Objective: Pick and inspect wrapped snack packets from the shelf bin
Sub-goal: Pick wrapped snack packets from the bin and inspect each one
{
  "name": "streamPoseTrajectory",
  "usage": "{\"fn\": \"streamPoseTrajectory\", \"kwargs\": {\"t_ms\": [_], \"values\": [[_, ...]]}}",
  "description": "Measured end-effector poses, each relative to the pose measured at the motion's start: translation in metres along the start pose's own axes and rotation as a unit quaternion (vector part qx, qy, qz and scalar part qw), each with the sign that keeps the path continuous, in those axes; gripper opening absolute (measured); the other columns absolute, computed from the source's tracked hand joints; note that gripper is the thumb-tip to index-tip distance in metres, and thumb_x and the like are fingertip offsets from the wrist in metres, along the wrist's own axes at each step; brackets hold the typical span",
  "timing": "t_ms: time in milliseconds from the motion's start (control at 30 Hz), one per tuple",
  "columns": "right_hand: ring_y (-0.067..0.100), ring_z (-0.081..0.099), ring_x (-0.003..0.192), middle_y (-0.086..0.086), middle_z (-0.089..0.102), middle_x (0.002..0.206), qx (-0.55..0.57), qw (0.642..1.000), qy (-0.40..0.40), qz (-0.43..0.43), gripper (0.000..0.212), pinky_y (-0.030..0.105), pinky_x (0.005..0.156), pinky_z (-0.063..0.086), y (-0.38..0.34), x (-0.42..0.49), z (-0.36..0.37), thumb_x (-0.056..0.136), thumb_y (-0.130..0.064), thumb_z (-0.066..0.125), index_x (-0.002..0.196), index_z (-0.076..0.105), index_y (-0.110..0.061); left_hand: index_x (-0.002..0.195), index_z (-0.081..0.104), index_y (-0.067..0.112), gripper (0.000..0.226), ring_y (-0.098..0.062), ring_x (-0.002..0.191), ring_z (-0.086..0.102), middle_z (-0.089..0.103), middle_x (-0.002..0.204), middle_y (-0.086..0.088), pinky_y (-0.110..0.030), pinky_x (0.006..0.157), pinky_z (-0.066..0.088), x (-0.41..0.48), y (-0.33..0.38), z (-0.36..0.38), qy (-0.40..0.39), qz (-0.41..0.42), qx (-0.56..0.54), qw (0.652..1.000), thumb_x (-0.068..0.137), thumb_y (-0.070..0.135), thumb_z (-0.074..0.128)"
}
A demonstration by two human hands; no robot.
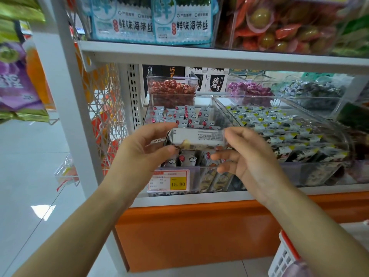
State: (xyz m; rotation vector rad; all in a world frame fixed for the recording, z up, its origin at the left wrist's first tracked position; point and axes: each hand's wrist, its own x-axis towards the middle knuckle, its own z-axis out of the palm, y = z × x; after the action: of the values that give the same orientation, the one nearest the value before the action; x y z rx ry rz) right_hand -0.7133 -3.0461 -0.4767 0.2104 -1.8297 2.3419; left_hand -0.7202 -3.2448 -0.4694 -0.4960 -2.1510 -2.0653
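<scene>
shop shelving fills the view, white shelf boards [219,54] over an orange base panel [189,232]. gonna use the clear bin [205,102] in the middle as my reference point. it's loaded with little grey cloud-print packets [191,116] with red dots on them.

one wrapped snack packet [196,137] is out of the pile and held level just above the front half of that bin, its white side with small printed text facing the camera. the left hand [143,144] pinches the packet's left end, one digit over the top edge and another under it. the right hand [245,156] has the right end with its fingers curled in on it, but it's blurry so i can't tell exactly which fingers touch.

on the front face of the bin there's a price tag [168,180] with a yellow box reading 15.80. just right of the bin is another clear one full of black, white and yellow packets [279,126]. behind the bin sits a smaller tub of red-wrapped snacks [171,90], and behind it to the right a heap of purple-wrapped ones [249,90]. on the board above the bin, blue and white bags [151,23] with chinese lettering stand upright.
</scene>
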Motion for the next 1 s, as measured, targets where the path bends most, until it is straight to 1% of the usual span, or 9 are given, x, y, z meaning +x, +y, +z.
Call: {"fn": "streamPoseTrajectory", "kwargs": {"t_ms": [67, 200, 333, 533, 667, 800, 867, 933, 1000], "values": [[0.023, 0.068, 0.069, 0.023, 0.061, 0.1, -0.02, 1.0, 0.016, -0.002, 0.023, 0.025, 0.048, 0.052, 0.002, 0.0, -0.001, 0.078, -0.019, 0.065, 0.098, 0.06, -0.012, 0.11, 0.063, 0.028, 0.039, -0.011, 0.087, 0.07, 0.069, 0.105, 0.005, -0.015, 0.072, 0.053, 0.0, -0.001, -0.001, -0.016, -0.001, 0.002, 1.0, 0.082, 0.001, 0.061], [0.025, 0.068, 0.074, 0.023, 0.061, 0.104, -0.028, 0.999, 0.02, -0.009, 0.013, 0.026, 0.053, 0.053, 0.003, 0.001, -0.002, 0.089, -0.002, 0.056, 0.095, 0.061, -0.012, 0.11, 0.064, 0.026, 0.042, -0.012, 0.091, 0.069, 0.07, 0.107, 0.001, -0.016, 0.073, 0.054, 0.001, -0.005, -0.001, -0.033, -0.032, -0.016, 0.999, 0.068, 0.03, 0.064], [0.028, 0.069, 0.073, 0.021, 0.066, 0.095, 0.002, 1.0, 0.016, 0.0, 0.014, 0.027, 0.052, 0.054, 0.001, 0.001, -0.002, 0.091, -0.002, 0.051, 0.09, 0.062, -0.011, 0.109, 0.066, 0.012, 0.03, -0.019, 0.091, 0.07, 0.074, 0.098, -0.005, -0.022, 0.076, 0.056, 0.005, -0.008, -0.003, -0.024, -0.066, -0.075, 0.995, 0.079, 0.015, 0.06], [0.029, 0.069, 0.069, 0.016, 0.071, 0.089, 0.001, 1.0, 0.022, 0.008, 0.014, 0.028, 0.049, 0.054, 0.0, 0.0, -0.003, 0.092, -0.005, 0.051, 0.085, 0.063, -0.01, 0.102, 0.069, 0.007, 0.021, -0.023, 0.09, 0.07, 0.073, 0.095, -0.01, -0.026, 0.076, 0.057, 0.006, -0.008, -0.003, -0.008, -0.07, -0.093, 0.993, 0.086, 0.01, 0.055], [0.025, 0.068, 0.066, 0.027, 0.063, 0.1, -0.017, 1.0, 0.02, -0.017, 0.008, 0.027, 0.048, 0.053, 0.002, 0.0, -0.004, 0.088, -0.016, 0.057, 0.083, 0.062, -0.01, 0.095, 0.071, 0.01, 0.018, -0.021, 0.085, 0.071, 0.073, 0.091, -0.01, -0.022, 0.07, 0.056, 0.006, -0.01, -0.002, 0.014, -0.057, -0.05, 0.997, 0.091, 0.01, 0.054], [0.024, 0.069, 0.076, 0.019, 0.062, 0.106, -0.06, 0.997, -0.027, -0.035, 0.04, 0.03, 0.057, 0.056, 0.002, 0.0, -0.004, 0.068, -0.029, 0.07, 0.105, 0.062, -0.015, 0.077, 0.071, 0.011, 0.026, -0.025, 0.083, 0.072, 0.074, 0.084, -0.008, -0.024, 0.068, 0.058, 0.007, -0.009, -0.002, 0.031, -0.072, -0.073, 0.994, 0.093, 0.01, 0.051], [0.023, 0.07, 0.076, 0.01, 0.065, 0.099, -0.117, 0.991, -0.03, -0.05, 0.039, 0.03, 0.061, 0.057, -0.001, 0.002, -0.001, 0.068, -0.026, 0.071, 0.106, 0.064, -0.021, 0.068, 0.071, 0.017, 0.034, -0.025, 0.082, 0.072, 0.074, 0.086, -0.01, -0.024, 0.066, 0.058, 0.008, -0.004, -0.001, 0.036, -0.084, -0.095, 0.991, 0.094, 0.016, 0.049], [0.019, 0.07, 0.073, 0.004, 0.068, 0.088, -0.144, 0.987, -0.007, -0.063, 0.025, 0.026, 0.059, 0.057, -0.008, 0.012, 0.002, 0.075, -0.018, 0.07, 0.099, 0.065, -0.018, 0.09, 0.071, 0.02, 0.027, -0.02, 0.085, 0.071, 0.073, 0.092, -0.008, -0.024, 0.067, 0.058, 0.009, 0.0, 0.001, 0.044, -0.077, -0.083, 0.993, 0.096, 0.023, 0.045], [0.016, 0.07, 0.072, 0.005, 0.068, 0.086, -0.161, 0.983, 0.031, -0.079, 0.014, 0.023, 0.057, 0.057, -0.018, 0.032, 0.002, 0.08, -0.012, 0.068, 0.094, 0.062, -0.011, 0.119, 0.059, 0.019, 0.029, -0.012, 0.092, 0.068, 0.069, 0.105, 0.0, -0.027, 0.078, 0.057, 0.017, 0.001, 0.002, 0.063, -0.04, 0.021, 0.997, 0.098, 0.028, 0.042]]}}
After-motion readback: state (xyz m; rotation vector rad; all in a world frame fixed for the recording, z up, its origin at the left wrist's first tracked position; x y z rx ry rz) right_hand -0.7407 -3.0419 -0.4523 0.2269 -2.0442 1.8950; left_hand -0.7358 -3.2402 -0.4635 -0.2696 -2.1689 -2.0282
